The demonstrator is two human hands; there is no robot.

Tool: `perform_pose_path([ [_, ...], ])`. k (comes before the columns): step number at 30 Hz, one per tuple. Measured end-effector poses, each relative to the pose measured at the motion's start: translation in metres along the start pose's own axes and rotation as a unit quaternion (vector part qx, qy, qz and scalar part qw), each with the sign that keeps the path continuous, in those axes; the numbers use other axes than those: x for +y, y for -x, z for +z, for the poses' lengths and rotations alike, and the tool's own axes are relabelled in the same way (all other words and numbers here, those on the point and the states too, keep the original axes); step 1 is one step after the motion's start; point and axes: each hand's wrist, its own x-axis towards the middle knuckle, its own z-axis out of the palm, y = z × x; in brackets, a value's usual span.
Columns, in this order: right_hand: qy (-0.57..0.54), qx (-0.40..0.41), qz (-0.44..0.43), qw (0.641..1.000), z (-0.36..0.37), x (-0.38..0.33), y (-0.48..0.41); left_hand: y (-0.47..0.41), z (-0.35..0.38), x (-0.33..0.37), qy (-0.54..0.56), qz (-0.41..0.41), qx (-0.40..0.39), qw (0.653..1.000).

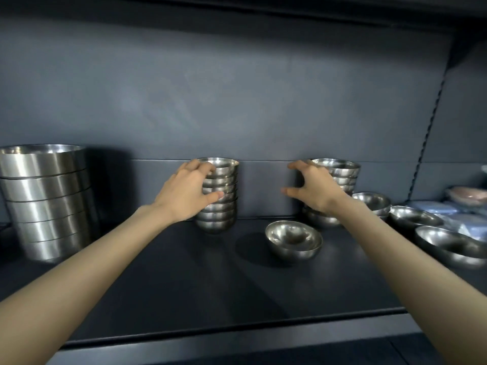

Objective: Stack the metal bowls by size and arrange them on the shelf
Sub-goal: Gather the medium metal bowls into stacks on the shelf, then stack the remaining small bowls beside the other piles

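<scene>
Two stacks of small metal bowls stand at the back of the dark shelf point(200, 280). My left hand point(188, 192) grips the left side of the middle stack point(224, 204), fingers and thumb wrapped around its upper bowls. My right hand point(313, 188) hovers with fingers spread in front of the right stack point(342, 177), partly hiding it; contact cannot be told. A single small bowl point(293, 239) sits upright between and in front of the stacks. A tall stack of large metal bowls point(44, 201) stands at the far left.
Further right lie more loose small bowls: one pair point(374, 202) behind, another bowl point(415, 219) and one nearest the edge point(450, 245). Blue and pink packaged items point(463, 206) sit at the far right. The shelf's back wall rises just behind the stacks.
</scene>
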Motion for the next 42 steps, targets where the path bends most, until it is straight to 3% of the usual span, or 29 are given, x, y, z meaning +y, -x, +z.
perform_pose_path([
  [9, 0.045, 0.025, 0.018, 0.999, -0.078, 0.058, 0.109, 0.039, 0.013, 0.133, -0.057, 0.106, -0.008, 0.993],
  [17, 0.061, 0.020, 0.065, 0.996, -0.115, 0.123, 0.174, 0.058, 0.067, 0.218, 0.000, 0.131, -0.043, 0.990],
  [24, 0.064, 0.021, 0.103, 0.992, -0.119, 0.177, 0.164, 0.026, 0.122, 0.255, 0.110, 0.094, -0.063, 0.987],
  [29, 0.055, 0.013, 0.139, 0.989, -0.102, 0.215, 0.132, -0.010, 0.180, 0.260, 0.202, 0.021, -0.077, 0.976],
  [42, -0.049, -0.052, 0.168, 0.983, -0.057, 0.291, 0.037, -0.080, 0.282, 0.280, 0.367, -0.168, -0.140, 0.904],
])
